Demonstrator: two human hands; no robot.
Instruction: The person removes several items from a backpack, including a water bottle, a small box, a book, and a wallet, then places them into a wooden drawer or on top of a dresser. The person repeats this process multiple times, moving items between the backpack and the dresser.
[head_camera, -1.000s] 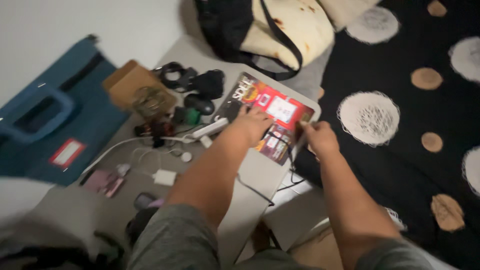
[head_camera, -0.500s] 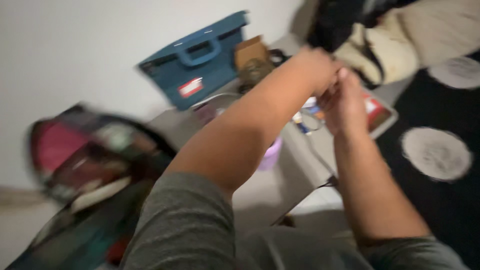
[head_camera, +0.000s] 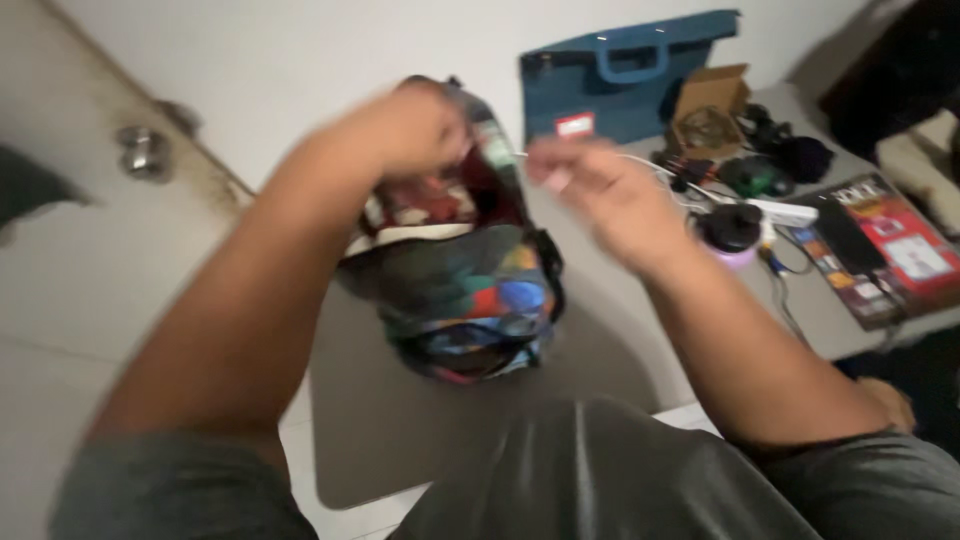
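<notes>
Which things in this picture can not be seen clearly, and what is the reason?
- Right hand, head view: motion blur; whether its grip holds the thin white cable cannot be told.
- Left hand: blurred at the top of the multicoloured patterned fabric bag; its fingers are hidden.
- Bag's inside: dark, contents unreadable.
- Small dark gadgets beside the blue flat case with a handle: too small and blurred.

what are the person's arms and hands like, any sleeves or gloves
Both hands are bare: no gloves, rings or watch show on the left hand or the right hand, though the picture is blurred. The forearms are uncovered; short grey sleeves end near the elbows.
</notes>
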